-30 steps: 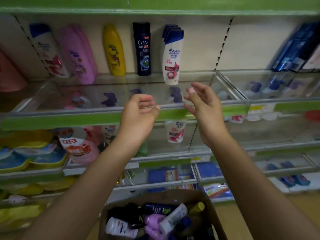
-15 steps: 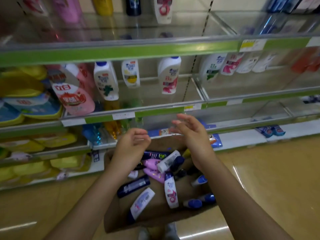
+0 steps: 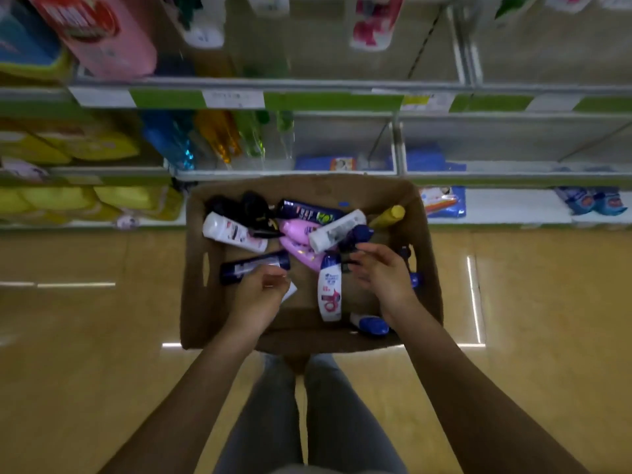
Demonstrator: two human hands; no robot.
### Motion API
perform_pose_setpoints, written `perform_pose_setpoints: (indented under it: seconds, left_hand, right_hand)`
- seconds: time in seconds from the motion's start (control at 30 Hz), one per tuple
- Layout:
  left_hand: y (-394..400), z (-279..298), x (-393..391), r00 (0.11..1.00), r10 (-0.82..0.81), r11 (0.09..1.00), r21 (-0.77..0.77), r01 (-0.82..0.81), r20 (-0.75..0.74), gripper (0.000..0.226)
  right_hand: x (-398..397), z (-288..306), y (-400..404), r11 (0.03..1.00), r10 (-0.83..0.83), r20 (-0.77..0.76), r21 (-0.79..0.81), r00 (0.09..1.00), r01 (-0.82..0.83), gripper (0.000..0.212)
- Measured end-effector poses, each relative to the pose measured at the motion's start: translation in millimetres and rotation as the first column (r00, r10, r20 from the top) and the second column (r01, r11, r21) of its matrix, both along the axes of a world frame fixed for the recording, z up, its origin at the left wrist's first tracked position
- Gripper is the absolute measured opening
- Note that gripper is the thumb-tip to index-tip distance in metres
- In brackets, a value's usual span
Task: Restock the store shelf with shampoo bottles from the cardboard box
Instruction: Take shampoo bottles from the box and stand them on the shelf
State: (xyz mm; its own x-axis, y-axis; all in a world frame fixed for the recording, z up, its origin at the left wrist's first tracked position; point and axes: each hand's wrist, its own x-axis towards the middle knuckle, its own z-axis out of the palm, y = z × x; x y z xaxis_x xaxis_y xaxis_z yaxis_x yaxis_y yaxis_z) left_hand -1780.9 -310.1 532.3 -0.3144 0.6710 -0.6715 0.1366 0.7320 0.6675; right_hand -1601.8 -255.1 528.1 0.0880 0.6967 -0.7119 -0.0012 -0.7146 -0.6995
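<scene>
An open cardboard box [image 3: 195, 268] stands on the floor below the store shelf [image 3: 307, 100], with several shampoo bottles lying loose inside. Among them are a white bottle with a red mark [image 3: 330, 292], a dark blue bottle [image 3: 244, 267], two pink bottles [image 3: 297, 234], a white one [image 3: 232, 232] and a yellow one [image 3: 388, 215]. My left hand [image 3: 263, 294] hangs loosely curled inside the box, over the dark blue bottle's near end and a mostly hidden white bottle. My right hand [image 3: 381, 273] is spread over dark-capped bottles at the box's right side and holds nothing.
Shelves above the box carry yellow pouches [image 3: 85, 145] at left, coloured bottles [image 3: 219, 138] and blue packets [image 3: 342, 163]. A pink refill pack [image 3: 102, 32] sits higher up. My legs [image 3: 307, 415] stand just behind the box on the shiny tan floor [image 3: 85, 336].
My view has swung down from the upper shelves to the box. Both hands dropped from shelf height into the box, holding nothing throughout.
</scene>
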Motion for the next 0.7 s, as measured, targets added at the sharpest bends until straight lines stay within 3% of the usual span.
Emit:
perform_pose_setpoints:
  seconds: [0.13,0.47,0.7]
  left_hand:
    - [-13.4,-32.2,6.2,0.998,0.056,0.994,-0.095,-0.053,0.035,0.012]
    - [-18.0,-78.9,-9.3,0.999,0.031,0.979,-0.202,-0.025,0.029,0.017]
    - [-20.9,-101.9,-25.2,1.0,-0.016,0.972,-0.235,0.019,0.011,0.016]
  right_hand:
    - [3.1,-47.1,-10.3,0.994,0.054,0.08,-0.097,0.995,-0.046,0.017]
    - [-3.2,-141.3,-14.3,0.933,0.088,0.1,-0.357,0.991,-0.046,0.013]
    - [-14.7,-191.9,-1.8,0.923,0.05,0.231,-0.382,0.972,0.043,0.022]
